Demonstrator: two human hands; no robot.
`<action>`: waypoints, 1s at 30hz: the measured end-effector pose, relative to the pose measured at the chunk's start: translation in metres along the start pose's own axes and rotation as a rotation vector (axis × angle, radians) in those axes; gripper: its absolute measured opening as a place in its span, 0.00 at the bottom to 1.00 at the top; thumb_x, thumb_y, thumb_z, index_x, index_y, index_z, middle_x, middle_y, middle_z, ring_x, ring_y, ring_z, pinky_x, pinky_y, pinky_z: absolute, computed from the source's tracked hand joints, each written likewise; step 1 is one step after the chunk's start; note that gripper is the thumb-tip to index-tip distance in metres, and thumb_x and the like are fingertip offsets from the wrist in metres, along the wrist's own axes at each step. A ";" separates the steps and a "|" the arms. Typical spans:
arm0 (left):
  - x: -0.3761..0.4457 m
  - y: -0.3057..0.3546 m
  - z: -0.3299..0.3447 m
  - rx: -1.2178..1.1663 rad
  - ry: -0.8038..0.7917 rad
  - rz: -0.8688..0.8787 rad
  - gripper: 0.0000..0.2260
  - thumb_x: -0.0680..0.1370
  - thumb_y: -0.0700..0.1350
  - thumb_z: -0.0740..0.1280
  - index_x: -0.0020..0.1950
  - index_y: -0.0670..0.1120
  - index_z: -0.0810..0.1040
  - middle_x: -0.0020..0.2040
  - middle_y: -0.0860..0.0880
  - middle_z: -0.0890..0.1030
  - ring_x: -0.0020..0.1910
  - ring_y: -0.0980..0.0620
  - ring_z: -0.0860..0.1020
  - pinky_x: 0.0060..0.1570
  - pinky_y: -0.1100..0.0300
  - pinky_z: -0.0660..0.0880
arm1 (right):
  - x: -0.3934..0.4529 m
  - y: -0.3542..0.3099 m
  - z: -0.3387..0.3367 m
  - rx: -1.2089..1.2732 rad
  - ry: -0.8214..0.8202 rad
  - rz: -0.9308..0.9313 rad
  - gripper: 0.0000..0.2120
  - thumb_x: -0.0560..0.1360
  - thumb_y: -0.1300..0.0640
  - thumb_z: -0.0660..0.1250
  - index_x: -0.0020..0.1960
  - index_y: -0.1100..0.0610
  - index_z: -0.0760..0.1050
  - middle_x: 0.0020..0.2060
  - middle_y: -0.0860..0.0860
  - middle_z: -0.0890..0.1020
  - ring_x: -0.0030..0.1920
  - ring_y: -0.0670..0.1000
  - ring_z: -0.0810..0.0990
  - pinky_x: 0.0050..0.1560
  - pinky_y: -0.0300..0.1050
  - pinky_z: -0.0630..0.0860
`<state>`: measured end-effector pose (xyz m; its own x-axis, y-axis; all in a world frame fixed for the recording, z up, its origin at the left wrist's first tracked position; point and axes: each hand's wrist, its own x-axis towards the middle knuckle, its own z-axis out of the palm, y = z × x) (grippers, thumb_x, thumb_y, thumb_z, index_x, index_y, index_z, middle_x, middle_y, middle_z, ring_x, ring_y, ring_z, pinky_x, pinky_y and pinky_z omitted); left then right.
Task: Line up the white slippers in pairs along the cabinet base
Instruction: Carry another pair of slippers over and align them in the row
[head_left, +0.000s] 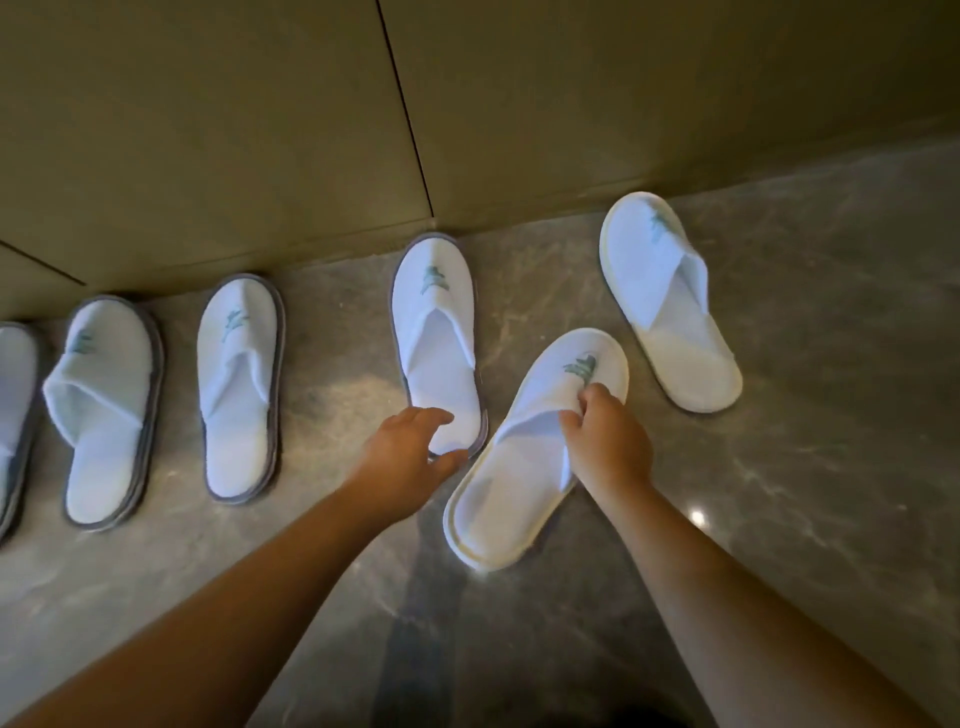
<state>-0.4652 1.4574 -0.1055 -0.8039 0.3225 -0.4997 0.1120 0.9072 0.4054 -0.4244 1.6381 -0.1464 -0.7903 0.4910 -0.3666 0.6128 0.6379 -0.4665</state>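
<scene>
Several white slippers with a green logo lie on the grey marble floor along the cabinet base (291, 244). My right hand (605, 441) pinches the upper flap of a cream-edged slipper (509, 499), which lies tilted, toe pointing up and right. My left hand (410, 457) reaches with loosely spread fingers over the heel of a grey-edged slipper (436, 332) whose toe meets the cabinet. Another cream-edged slipper (670, 301) lies angled at the right. Two grey-edged slippers (239, 384) (104, 405) stand to the left, and part of one more (13, 405) shows at the frame edge.
The beige cabinet front (208, 130) with a vertical door seam fills the top of the view. Grey marble floor (805, 441) stretches to the right and toward me, with a bright light glare near my right forearm.
</scene>
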 end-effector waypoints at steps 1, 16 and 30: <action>0.003 0.007 -0.002 -0.037 0.010 -0.033 0.21 0.75 0.50 0.64 0.66 0.47 0.68 0.68 0.46 0.71 0.64 0.47 0.70 0.65 0.55 0.64 | 0.002 0.000 -0.005 0.033 -0.008 -0.043 0.07 0.76 0.55 0.59 0.46 0.59 0.70 0.47 0.60 0.80 0.46 0.61 0.78 0.38 0.44 0.65; 0.103 0.065 -0.028 -0.899 -0.056 -0.138 0.21 0.70 0.46 0.71 0.58 0.46 0.66 0.58 0.42 0.75 0.56 0.42 0.75 0.57 0.42 0.74 | 0.039 -0.038 -0.059 0.509 0.103 -0.289 0.03 0.73 0.60 0.65 0.47 0.56 0.75 0.39 0.47 0.78 0.37 0.42 0.76 0.37 0.21 0.69; 0.123 0.150 -0.014 -1.150 -0.167 -0.046 0.21 0.70 0.42 0.69 0.61 0.41 0.67 0.47 0.45 0.79 0.46 0.47 0.78 0.45 0.52 0.78 | 0.043 0.020 -0.129 0.545 0.139 0.241 0.10 0.71 0.62 0.67 0.48 0.54 0.69 0.42 0.52 0.76 0.42 0.51 0.75 0.38 0.42 0.70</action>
<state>-0.5551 1.6291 -0.0957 -0.6968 0.4048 -0.5921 -0.5805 0.1665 0.7970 -0.4464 1.7488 -0.0677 -0.5999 0.6797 -0.4220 0.6596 0.1217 -0.7417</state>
